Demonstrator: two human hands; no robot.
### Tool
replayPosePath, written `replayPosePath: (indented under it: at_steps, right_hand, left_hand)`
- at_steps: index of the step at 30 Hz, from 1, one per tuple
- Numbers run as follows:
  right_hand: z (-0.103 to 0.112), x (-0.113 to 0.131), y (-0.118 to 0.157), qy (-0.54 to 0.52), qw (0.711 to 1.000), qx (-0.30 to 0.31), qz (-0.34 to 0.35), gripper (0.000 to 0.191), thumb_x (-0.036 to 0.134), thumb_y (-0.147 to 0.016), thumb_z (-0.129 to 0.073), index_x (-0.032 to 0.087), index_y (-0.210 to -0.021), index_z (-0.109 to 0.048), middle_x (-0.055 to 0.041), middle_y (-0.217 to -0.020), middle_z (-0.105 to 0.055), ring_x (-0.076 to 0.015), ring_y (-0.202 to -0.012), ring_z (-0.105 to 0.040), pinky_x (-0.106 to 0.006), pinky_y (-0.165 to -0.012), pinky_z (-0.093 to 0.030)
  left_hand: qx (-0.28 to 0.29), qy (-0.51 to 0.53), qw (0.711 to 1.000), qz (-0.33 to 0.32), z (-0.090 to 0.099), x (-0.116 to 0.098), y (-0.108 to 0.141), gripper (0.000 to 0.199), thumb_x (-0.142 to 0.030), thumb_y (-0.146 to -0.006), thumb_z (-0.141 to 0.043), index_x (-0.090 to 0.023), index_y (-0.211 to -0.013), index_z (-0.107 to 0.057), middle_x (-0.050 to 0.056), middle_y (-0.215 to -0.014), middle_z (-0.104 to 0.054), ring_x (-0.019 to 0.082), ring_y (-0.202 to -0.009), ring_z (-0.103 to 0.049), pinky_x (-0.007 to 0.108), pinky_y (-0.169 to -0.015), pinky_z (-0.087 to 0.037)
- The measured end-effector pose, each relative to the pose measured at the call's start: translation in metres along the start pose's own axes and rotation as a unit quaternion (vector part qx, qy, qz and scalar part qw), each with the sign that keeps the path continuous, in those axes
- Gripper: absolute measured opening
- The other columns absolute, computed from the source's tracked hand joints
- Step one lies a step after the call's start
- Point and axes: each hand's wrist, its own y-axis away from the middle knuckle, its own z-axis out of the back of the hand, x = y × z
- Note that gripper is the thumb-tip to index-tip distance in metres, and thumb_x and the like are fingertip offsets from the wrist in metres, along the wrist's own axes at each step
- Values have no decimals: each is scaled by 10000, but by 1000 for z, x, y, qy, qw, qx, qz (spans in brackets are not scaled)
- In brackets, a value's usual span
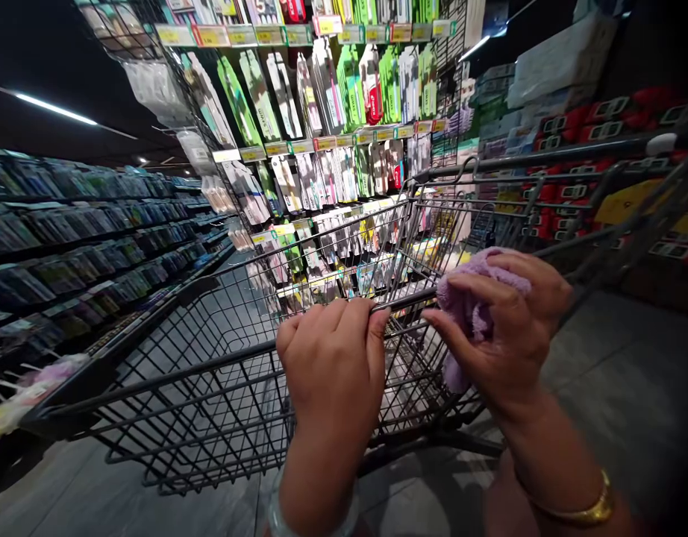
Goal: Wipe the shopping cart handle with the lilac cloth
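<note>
Grips rail of cart with left hand curled tight, holds bunched cloth beside it in half-closed right hand, seems partway through wiping, cannot tell wiped parts from unwiped.

"How many hands are in view?"
"Two: one left hand and one right hand."
"And jewellery?"
"Two pieces: one gold bangle, one pale bracelet."
"Cloths and carts?"
"One purple cloth, one shopping cart."
"Packets on the display rack?"
"Many, too crowded together to count exactly."
</note>
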Motion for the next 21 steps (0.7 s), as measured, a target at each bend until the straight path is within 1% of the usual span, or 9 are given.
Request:
replayPosePath:
  at_steps: [2,5,7,9,11,13,16,18,21]
  right_hand:
    - [3,-13,-3,-3,1000,-2,4,461,318,-701,-820,305,-1131,-652,-57,-1210,-589,-290,-1271,-529,-542,-1150,-385]
    - [8,-25,-6,-26,998,-45,-41,366,252,-748,-773,320,-1093,-672,-36,-1157,-619,-270,-1231,-578,-553,-1163,-378]
    - [8,-22,-7,-30,992,-89,-86,315,232,-774,-740,313,-1073,-682,-40,-1102,-635,-254,-1190,-600,-513,-1105,-445]
    - [7,-11,-7,-30,988,-101,-111,290,211,-783,-723,301,-1057,-683,-40,-1047,-646,-241,-1167,-605,-485,-1067,-475]
    - [3,3,-5,-44,992,-68,-96,305,183,-764,-736,282,-1046,-676,-42,-1057,-649,-232,-1158,-605,-486,-1078,-473]
    - [0,13,-4,-70,996,-22,-48,335,161,-735,-756,269,-1040,-668,-42,-1107,-646,-221,-1143,-612,-485,-1075,-484]
    - [1,8,-5,-85,996,-2,-9,342,145,-720,-762,275,-1024,-674,-28,-1135,-642,-199,-1115,-624,-446,-1018,-523]
    - [6,-9,-7,-54,997,-48,-32,334,152,-710,-767,272,-1012,-691,-20,-1069,-656,-202,-1102,-628,-433,-1000,-519]
    - [13,-39,-12,16,980,-164,-108,290,166,-718,-750,233,-998,-720,-39,-1011,-667,-229,-1086,-631,-449,-1007,-496]
  left_hand:
    - [-1,5,1000,-2,-1,0,0,211,-391,-990,-516,-261,-896,-653,-16,-791,-687,218,-772,-577,402,-781,-276]
    - [-3,6,1000,-3,-2,0,0,211,-391,-990,-518,-261,-896,-654,-16,-793,-688,214,-765,-574,403,-787,-279]
    - [-5,3,1000,-2,-2,0,1,217,-389,-991,-516,-259,-888,-656,-11,-794,-690,215,-770,-574,404,-789,-279]
    - [-8,-1,1000,-1,-3,0,1,220,-389,-990,-516,-259,-883,-657,-7,-791,-691,217,-777,-573,403,-787,-279]
    - [-12,-4,1000,-3,-4,0,1,219,-387,-991,-514,-259,-888,-658,-6,-795,-694,218,-778,-574,405,-788,-282]
    - [-16,-7,1000,-7,-5,0,1,216,-386,-992,-511,-259,-902,-660,-4,-812,-702,218,-773,-575,407,-786,-285]
    - [-20,-11,1000,-9,-6,1,1,207,-390,-990,-517,-258,-917,-659,-3,-830,-707,221,-782,-585,407,-780,-288]
    - [-17,-10,1000,-9,-6,2,0,200,-390,-989,-520,-259,-927,-658,-5,-834,-707,221,-789,-590,406,-783,-290]
    - [-20,-6,1000,-9,-6,2,0,200,-386,-991,-517,-260,-918,-654,-9,-827,-703,219,-779,-588,410,-790,-292]
